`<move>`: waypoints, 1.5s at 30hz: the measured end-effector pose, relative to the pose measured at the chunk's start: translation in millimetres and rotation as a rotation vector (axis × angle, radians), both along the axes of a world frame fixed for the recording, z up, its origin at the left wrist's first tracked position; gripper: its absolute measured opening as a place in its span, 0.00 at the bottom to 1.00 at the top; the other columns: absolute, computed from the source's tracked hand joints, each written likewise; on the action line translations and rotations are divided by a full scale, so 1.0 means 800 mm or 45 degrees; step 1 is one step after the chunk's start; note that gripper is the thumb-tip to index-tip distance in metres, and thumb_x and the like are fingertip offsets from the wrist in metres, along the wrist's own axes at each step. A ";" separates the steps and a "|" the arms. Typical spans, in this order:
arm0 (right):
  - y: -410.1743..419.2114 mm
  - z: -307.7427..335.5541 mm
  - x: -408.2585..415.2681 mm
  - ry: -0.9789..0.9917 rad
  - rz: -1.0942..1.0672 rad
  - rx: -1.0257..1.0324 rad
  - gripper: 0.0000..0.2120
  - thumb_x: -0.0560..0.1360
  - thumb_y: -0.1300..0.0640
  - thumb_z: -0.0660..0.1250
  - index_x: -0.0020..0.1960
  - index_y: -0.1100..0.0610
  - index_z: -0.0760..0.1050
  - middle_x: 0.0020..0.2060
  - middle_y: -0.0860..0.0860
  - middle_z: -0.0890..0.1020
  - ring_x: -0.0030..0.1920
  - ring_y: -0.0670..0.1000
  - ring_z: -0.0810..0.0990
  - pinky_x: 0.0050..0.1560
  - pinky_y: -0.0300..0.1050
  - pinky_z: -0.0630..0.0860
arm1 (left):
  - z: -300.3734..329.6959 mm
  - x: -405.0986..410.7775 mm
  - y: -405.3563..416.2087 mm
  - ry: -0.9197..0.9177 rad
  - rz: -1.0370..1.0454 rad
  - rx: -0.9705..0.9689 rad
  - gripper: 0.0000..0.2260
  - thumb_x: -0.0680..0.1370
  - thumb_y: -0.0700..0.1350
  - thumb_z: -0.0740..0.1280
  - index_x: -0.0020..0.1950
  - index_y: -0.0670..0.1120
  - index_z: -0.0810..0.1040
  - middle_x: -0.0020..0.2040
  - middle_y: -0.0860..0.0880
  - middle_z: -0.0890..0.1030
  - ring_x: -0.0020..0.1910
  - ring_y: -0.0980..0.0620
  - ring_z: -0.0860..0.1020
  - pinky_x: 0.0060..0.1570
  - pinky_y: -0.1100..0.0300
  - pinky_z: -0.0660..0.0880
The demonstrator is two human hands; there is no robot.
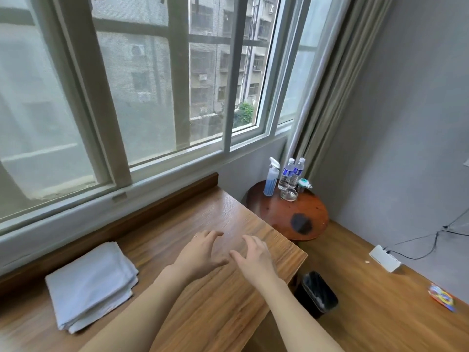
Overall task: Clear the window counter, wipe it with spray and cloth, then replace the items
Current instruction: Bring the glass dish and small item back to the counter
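Hands (200,252) (253,255) spread, empty, above the counter (228,301)

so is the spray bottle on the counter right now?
No, the spray bottle stands on the round side table, beside the two water bottles.

bare table (218,295) surface ahead, folded cloth (91,285) lying at left, spray bottle (271,179), two water bottles (291,174) and ashtray (288,194) crowding the round side table (304,214) rear

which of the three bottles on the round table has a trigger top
The blue spray bottle, leftmost of the three; the two water bottles beside it have plain caps.
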State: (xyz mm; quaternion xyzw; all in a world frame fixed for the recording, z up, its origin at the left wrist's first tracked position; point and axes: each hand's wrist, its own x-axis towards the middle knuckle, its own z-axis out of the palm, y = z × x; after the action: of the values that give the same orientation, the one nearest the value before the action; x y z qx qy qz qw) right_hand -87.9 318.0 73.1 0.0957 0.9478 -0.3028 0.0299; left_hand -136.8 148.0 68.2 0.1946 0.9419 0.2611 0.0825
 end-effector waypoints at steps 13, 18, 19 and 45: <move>0.147 -0.009 -0.085 0.012 -0.050 0.038 0.31 0.79 0.40 0.64 0.77 0.52 0.64 0.73 0.49 0.69 0.73 0.51 0.64 0.71 0.48 0.66 | -0.011 -0.087 0.144 -0.007 -0.002 0.026 0.33 0.72 0.60 0.72 0.73 0.55 0.65 0.71 0.53 0.70 0.69 0.52 0.68 0.67 0.54 0.71; 0.246 -0.017 -0.117 -0.012 0.024 0.082 0.29 0.80 0.41 0.63 0.76 0.52 0.65 0.72 0.48 0.70 0.71 0.51 0.66 0.70 0.47 0.66 | -0.017 -0.117 0.241 -0.024 0.047 0.039 0.29 0.73 0.57 0.72 0.71 0.54 0.68 0.68 0.53 0.73 0.67 0.52 0.70 0.65 0.56 0.70; 0.266 -0.019 -0.123 -0.016 0.039 0.091 0.29 0.80 0.41 0.63 0.76 0.52 0.65 0.72 0.48 0.70 0.71 0.51 0.66 0.70 0.47 0.66 | -0.019 -0.121 0.261 -0.028 0.060 0.045 0.28 0.73 0.57 0.71 0.71 0.53 0.68 0.68 0.53 0.73 0.67 0.52 0.70 0.65 0.56 0.70; 0.486 -0.070 -0.312 -0.238 -0.041 0.107 0.27 0.79 0.40 0.64 0.74 0.49 0.67 0.69 0.48 0.73 0.68 0.51 0.69 0.67 0.50 0.73 | -0.076 -0.321 0.479 -0.163 -0.007 -0.088 0.27 0.74 0.55 0.68 0.71 0.52 0.68 0.65 0.51 0.73 0.66 0.50 0.69 0.64 0.56 0.68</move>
State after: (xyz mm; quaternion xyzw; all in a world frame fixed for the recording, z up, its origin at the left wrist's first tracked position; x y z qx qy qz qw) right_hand -337.7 706.6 16.9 0.1399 0.9510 -0.2530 0.1094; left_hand -394.0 531.5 7.1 0.1772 0.9426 0.2401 0.1501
